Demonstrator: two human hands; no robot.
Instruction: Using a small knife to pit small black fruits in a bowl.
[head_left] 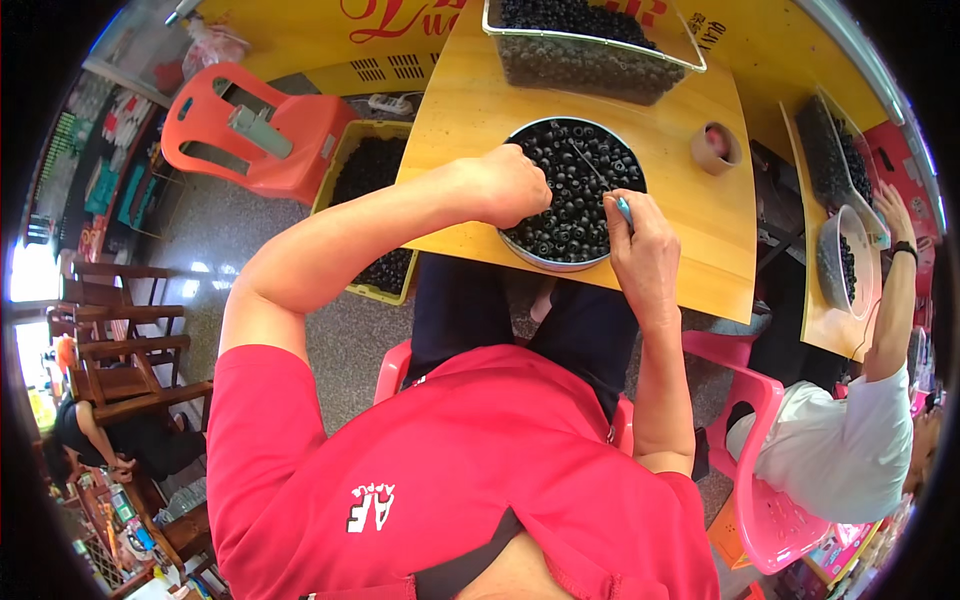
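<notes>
A round metal pan sits at the near edge of the wooden table, full of small black ring-shaped pieces with holes. My right hand is at the pan's right side, closed on the blue handle of a thin pick-like tool. Its slender metal shaft slants up and left across the black pieces. Over the pan's left rim, my left hand is curled into a fist with the back of the hand up. Its fingertips are hidden, so I cannot make out what they hold.
A clear plastic bin of black pieces stands at the table's far side, a small cup to the right. A yellow crate and orange chair are left. Another person sits right, on a pink chair.
</notes>
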